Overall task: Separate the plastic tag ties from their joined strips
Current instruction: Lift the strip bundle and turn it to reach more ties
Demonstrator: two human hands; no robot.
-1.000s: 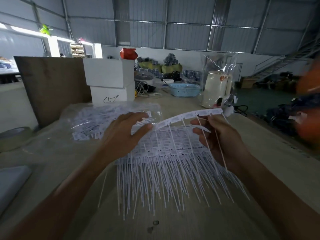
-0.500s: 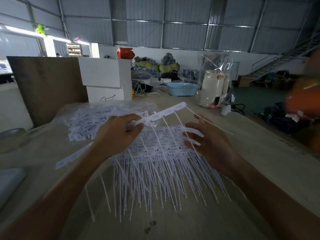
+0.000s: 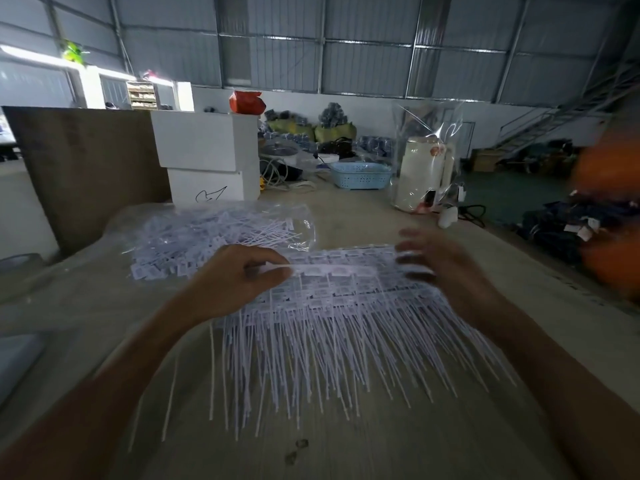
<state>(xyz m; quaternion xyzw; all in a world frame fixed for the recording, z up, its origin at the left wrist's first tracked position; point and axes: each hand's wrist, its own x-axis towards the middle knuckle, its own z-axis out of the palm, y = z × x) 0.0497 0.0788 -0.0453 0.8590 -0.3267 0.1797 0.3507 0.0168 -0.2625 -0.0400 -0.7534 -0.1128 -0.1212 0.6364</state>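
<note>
A stack of white joined tag tie strips [image 3: 332, 306] lies on the table in front of me, with the thin tails fanned toward me. My left hand [image 3: 239, 282] has curled fingers that pinch the left end of the top strip [image 3: 332, 270]. My right hand [image 3: 440, 268] is motion-blurred, its fingers stretched out over the right end of that strip; I cannot tell whether it touches. Separated ties [image 3: 207, 237] lie heaped on a clear plastic bag behind my left hand. A few single ties [image 3: 169, 393] lie loose at the near left.
Two stacked white boxes [image 3: 207, 157] and a brown board [image 3: 86, 168] stand behind the heap. A blue basket [image 3: 360, 174] and a cream kettle in a clear bag [image 3: 424, 174] sit at the far right. The table's edge [image 3: 554, 275] runs along the right.
The strip my left hand held raised has come down to the top of the stack. My right hand has moved up to the stack's far right end.
</note>
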